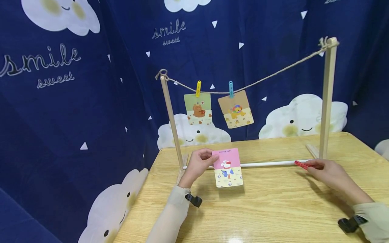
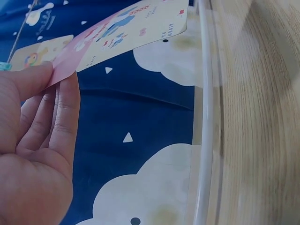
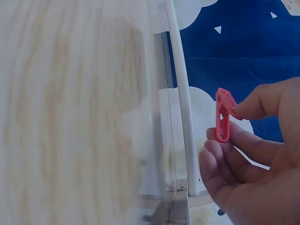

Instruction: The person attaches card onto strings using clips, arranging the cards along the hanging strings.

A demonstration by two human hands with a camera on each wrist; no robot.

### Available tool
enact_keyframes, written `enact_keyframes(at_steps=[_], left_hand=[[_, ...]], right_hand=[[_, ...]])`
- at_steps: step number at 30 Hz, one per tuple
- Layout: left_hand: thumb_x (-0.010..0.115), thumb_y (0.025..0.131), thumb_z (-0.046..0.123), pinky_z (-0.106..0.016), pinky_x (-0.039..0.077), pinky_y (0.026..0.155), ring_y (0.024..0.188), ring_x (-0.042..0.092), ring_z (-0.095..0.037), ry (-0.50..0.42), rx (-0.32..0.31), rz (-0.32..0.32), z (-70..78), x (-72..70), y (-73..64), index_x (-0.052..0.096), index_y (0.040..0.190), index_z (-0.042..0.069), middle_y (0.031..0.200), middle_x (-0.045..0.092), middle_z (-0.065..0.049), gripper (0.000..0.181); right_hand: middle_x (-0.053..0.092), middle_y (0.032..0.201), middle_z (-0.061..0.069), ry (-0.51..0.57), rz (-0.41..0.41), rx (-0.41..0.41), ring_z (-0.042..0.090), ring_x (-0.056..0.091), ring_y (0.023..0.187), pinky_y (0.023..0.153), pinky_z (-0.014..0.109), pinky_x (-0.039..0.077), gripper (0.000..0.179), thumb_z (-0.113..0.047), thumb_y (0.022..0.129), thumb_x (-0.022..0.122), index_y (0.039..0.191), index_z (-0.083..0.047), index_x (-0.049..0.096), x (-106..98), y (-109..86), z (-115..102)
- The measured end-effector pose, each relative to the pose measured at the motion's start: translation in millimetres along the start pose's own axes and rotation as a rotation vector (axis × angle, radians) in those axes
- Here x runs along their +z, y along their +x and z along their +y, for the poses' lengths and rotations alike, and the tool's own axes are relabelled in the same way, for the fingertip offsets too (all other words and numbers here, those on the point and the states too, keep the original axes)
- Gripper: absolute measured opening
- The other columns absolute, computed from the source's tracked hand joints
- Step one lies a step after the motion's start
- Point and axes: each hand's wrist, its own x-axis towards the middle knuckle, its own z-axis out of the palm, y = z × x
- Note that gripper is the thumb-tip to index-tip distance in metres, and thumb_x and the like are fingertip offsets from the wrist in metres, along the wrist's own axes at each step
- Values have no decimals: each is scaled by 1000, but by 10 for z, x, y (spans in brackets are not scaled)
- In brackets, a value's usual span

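My left hand pinches the upper left edge of a pink and yellow card with a white rabbit on it, held above the table. In the left wrist view, the thumb and fingers grip the card at its pink end. Over on the right, my right hand holds a red clothespin between thumb and fingers. The right wrist view shows the clothespin from the side. Behind the hands, a bear card hangs from a twine line by a yellow clothespin; a lion card hangs by a blue clothespin.
The sagging twine is tied to a left wooden post and a taller-looking right post. A white rod runs low between the posts. All stand on a wooden table, with a blue cloud-patterned curtain behind.
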Motion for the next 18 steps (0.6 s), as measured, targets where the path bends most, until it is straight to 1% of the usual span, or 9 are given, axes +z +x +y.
enact_keyframes(at_steps=[4, 5, 7, 9, 11, 12, 16, 18], left_hand=[[79, 94, 21, -39, 62, 68, 72, 72, -19, 1, 12, 7, 0, -4, -2, 76, 102, 3, 88, 77, -10, 20], [79, 94, 21, -39, 62, 68, 72, 72, -19, 2, 14, 6, -1, -5, -2, 76, 102, 4, 88, 77, -10, 20], [79, 94, 21, -43, 62, 70, 72, 73, -20, -4, 17, 5, -4, -7, -3, 76, 103, 3, 88, 77, -11, 20], [79, 94, 21, -51, 61, 73, 72, 73, -20, -7, 16, 6, -6, -6, -2, 76, 102, 3, 88, 77, -11, 20], [79, 94, 21, -59, 59, 75, 72, 72, -19, -7, 16, 6, -7, -3, -1, 76, 102, 4, 88, 77, -11, 20], [79, 94, 20, -61, 59, 76, 72, 72, -19, -9, 16, 8, -6, -1, 0, 76, 102, 3, 88, 77, -11, 19], [78, 94, 18, -55, 60, 74, 71, 72, -18, -7, 16, 13, -6, 3, 4, 76, 103, 2, 87, 77, -10, 18], [77, 95, 16, -52, 61, 72, 71, 72, -18, -5, 19, 17, -7, 4, 4, 76, 103, 2, 87, 77, -10, 17]], right_hand=[[73, 106, 21, 1, 55, 1, 21, 60, 87, 66, 30, 44, 41, -33, 102, 64, 125, 1, 69, 4, -12, -36], [73, 106, 20, 2, 67, -1, 20, 60, 86, 65, 29, 44, 41, -33, 102, 64, 125, 0, 69, 6, -15, -45], [73, 107, 20, 3, 94, -3, 20, 59, 86, 65, 28, 43, 42, -36, 102, 65, 125, -1, 70, 10, -20, -66], [73, 108, 21, 8, 120, -9, 19, 58, 85, 63, 26, 42, 42, -38, 102, 65, 124, -2, 71, 14, -25, -85], [73, 110, 22, 23, 147, -14, 13, 58, 86, 62, 24, 42, 41, -38, 101, 66, 124, -4, 71, 13, -33, -101], [73, 110, 22, 33, 161, -19, 9, 57, 85, 62, 23, 42, 40, -38, 101, 67, 123, -5, 72, 11, -37, -108], [74, 107, 18, 74, 212, -42, -8, 53, 80, 62, 20, 43, 36, -36, 100, 70, 121, -7, 73, 4, -46, -135], [74, 104, 13, 82, 238, -54, -11, 52, 78, 62, 19, 43, 35, -35, 99, 71, 120, -8, 73, 3, -44, -142]])
